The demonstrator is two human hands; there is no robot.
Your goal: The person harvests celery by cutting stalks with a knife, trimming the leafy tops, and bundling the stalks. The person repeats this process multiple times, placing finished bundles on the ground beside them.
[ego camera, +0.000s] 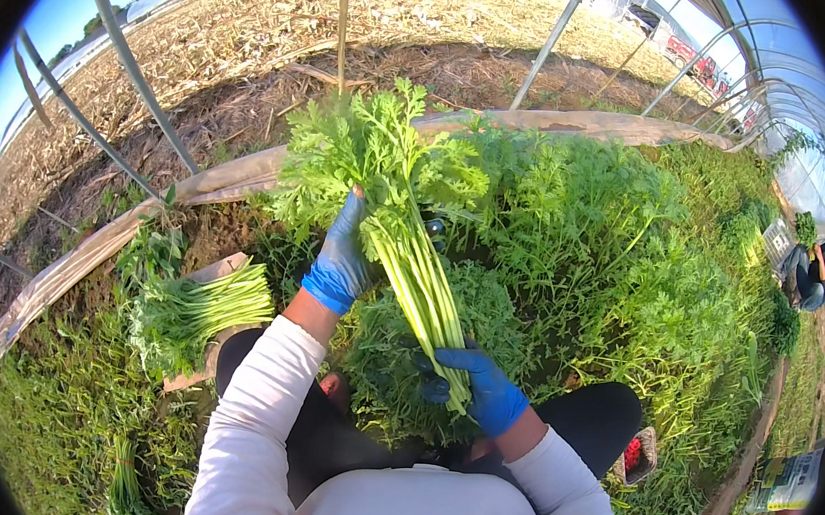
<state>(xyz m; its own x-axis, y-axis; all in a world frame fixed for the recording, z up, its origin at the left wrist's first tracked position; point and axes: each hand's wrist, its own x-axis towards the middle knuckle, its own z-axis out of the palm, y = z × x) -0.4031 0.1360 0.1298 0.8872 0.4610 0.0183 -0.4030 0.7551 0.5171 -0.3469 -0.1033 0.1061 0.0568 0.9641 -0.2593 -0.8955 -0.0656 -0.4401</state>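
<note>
A bunch of leafy green stalks (422, 273) slants across the space before me, leaves at the far end and pale cut stems toward my lap. Around its leafy upper part is my left hand (345, 255), in a blue glove. My right hand (479, 381), gloved the same way, grips the stem ends, its thumb across the front. Between my knees, under the bunch, grow or lie more leafy greens (443, 326); which of the two I cannot tell. A pile of cut stalks (220, 307) rests on a board (224, 268) left of my left knee.
Standing greens (579, 198) fill the bed ahead and to the right. A small basket (636, 465) with red contents is beside my right knee. A tied bundle (124, 479) lies at lower left. Metal greenhouse poles (135, 60) rise ahead. A co-worker (816, 267) sits far right near a crate (778, 242).
</note>
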